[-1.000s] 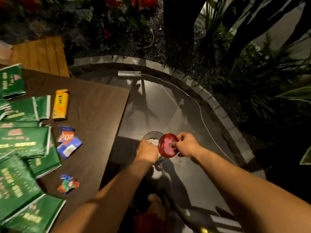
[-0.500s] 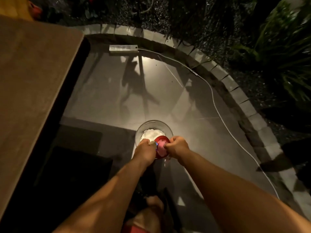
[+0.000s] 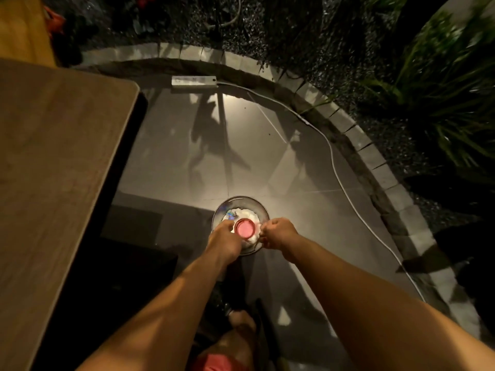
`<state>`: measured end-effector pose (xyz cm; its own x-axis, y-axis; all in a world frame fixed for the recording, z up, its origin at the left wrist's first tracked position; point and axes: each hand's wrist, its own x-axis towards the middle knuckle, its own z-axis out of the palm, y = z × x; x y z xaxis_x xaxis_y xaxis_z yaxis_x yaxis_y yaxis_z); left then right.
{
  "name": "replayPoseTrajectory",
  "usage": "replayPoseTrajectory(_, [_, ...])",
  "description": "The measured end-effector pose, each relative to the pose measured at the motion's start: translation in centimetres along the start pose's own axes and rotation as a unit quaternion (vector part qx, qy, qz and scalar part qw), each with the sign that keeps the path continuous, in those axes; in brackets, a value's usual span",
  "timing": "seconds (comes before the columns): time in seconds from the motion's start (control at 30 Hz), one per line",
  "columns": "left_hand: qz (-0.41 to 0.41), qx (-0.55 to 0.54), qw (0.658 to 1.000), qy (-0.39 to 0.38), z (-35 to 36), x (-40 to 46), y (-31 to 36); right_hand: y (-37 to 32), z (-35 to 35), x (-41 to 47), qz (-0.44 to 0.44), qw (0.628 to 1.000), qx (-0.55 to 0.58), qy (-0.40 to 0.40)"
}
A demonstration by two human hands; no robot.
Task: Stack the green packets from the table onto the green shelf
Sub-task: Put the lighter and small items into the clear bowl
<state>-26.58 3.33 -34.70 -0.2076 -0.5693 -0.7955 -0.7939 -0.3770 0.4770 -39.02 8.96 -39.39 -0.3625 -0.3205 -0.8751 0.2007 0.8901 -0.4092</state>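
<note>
Both hands are low over a bin (image 3: 256,207) on the floor, away from the shelving work; left hand (image 3: 224,240) has fingers curled, apparently against the left side of a small red cup (image 3: 245,228), though whether it truly grips cannot be told from above; right hand (image 3: 278,234) is curled closed just right of the cup, fingers seeming to pinch its rim, contact partly hidden; the cup sits mouth-up over the bin, which holds white crumpled material (image 3: 249,213) and a scrap of shiny wrapper (image 3: 231,216); counter (image 3: 59,162) fills the left of the view, only bare brown top showing; no green packets and no green shelf appear in this view, so their position cannot be stated; presumably the packets are further left on the counter, out of sight; judgement on handling, from the task wording alone: packets of this kind should be light, thin, flexible, with slick film surfaces; likely to slide off one another when stacked; best taken flat, thumb on top and fingers beneath along a long edge, or squared between both hands; pinching a corner would let them droop; contents possibly crushable, so moderate pressure; a white power strip (image 3: 194,81) and its cable (image 3: 336,167) lie on the floor beyond the bin, a trip risk when turning back.
</note>
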Motion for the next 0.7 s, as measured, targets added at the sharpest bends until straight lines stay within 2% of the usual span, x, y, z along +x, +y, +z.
replayPoseTrajectory(0.17, [0.039, 0.005, 0.999, -0.008, -2.2, -4.5, 3.3, -3.2, -1.9, -6.1, -0.007, 0.999, 0.036, -0.006])
replayPoseTrajectory(0.3, [0.08, 0.017, 0.996, 0.028, -4.3, -8.9, 5.6, -5.8, -3.6, -12.7, -0.042, 0.997, 0.057, -0.033])
replayPoseTrajectory(0.5, [0.171, 0.035, 0.981, 0.082, -7.5, -17.7, 7.8, -8.7, -5.9, -23.5, -0.104, 0.993, 0.056, -0.027])
replayPoseTrajectory(0.7, [0.215, 0.033, 0.968, 0.125, -11.9, -24.5, 7.5, -11.1, -4.4, -31.0, -0.166, 0.983, 0.06, -0.047])
